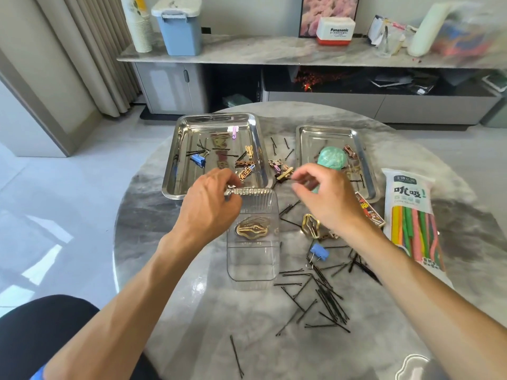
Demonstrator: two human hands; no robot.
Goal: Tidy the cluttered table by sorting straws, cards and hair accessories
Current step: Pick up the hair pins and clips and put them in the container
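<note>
My left hand [212, 204] grips the far rim of a clear plastic box [253, 259] that holds one gold hair clip [252, 229]. Just right of it, my right hand [326, 198] hovers with thumb and forefinger pinched together; I cannot make out what they pinch. Beyond my left hand, a steel tray [175, 160] holds several hair clips and bobby pins. A second steel tray [365, 160] at the right holds a green bundle [332, 157] and some clips. Several black bobby pins [326, 294] lie scattered on the table, near a gold clip [311, 224] and a blue clip [319, 252].
A bag of coloured straws [411, 218] lies at the table's right edge, with a card box [369, 211] beside it. The round marble table [192, 311] ends close to my knees. Behind it stands a sideboard [247, 50] with a blue bin [179, 28] and cups.
</note>
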